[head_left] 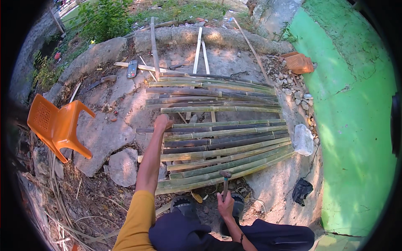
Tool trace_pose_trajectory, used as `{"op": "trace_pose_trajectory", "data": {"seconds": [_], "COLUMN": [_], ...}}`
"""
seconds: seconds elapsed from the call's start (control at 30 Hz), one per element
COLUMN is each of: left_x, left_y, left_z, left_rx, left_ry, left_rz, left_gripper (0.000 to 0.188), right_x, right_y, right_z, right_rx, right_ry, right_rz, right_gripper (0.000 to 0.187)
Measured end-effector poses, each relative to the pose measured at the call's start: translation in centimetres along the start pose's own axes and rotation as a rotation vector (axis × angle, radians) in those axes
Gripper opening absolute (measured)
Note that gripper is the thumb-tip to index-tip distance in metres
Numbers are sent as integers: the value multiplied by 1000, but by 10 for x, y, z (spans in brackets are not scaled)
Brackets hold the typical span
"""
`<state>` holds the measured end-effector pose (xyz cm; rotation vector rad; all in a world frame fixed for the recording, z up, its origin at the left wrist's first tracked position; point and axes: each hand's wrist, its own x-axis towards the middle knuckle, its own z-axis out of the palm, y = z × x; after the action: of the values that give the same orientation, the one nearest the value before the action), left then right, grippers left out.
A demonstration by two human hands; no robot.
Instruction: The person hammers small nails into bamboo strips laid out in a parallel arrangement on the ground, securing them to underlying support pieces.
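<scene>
No text, label, number or sign can be read anywhere, whether on the bamboo strips in the middle or on the hammer at the near side. The dark phone-like device at the far left bears coloured spots, too small to make out as letters or figures. Any print on the orange sack at the far right is likewise illegible.

Orange chair, black plastic bag
</scene>
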<state>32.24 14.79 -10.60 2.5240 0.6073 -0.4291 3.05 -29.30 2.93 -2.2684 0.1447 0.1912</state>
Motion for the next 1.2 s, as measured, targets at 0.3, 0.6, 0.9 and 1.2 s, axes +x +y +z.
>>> {"op": "trace_pose_trajectory", "data": {"seconds": [0.3, 0.6, 0.9, 1.2], "left_x": [-20, -52, -47, -55], "left_y": [-13, -6, -8, 17], "left_z": [-17, -30, -31, -29], "left_rx": [-163, -178, -292, -87], "left_ry": [104, 110, 111, 67], "left_rz": [-27, 41, 150, -91], "left_gripper": [56, 63, 50, 51], "right_x": [-5, -9, -6, -5], "right_y": [1, -7, -6, -18], "right_z": [7, 15, 27, 22], "right_rx": [3, -19, -46, -58], "right_ry": [-14, -44, -65, -96], "right_rz": [-28, -35, -85, -62], "right_gripper": [28, 28, 28, 28]}}
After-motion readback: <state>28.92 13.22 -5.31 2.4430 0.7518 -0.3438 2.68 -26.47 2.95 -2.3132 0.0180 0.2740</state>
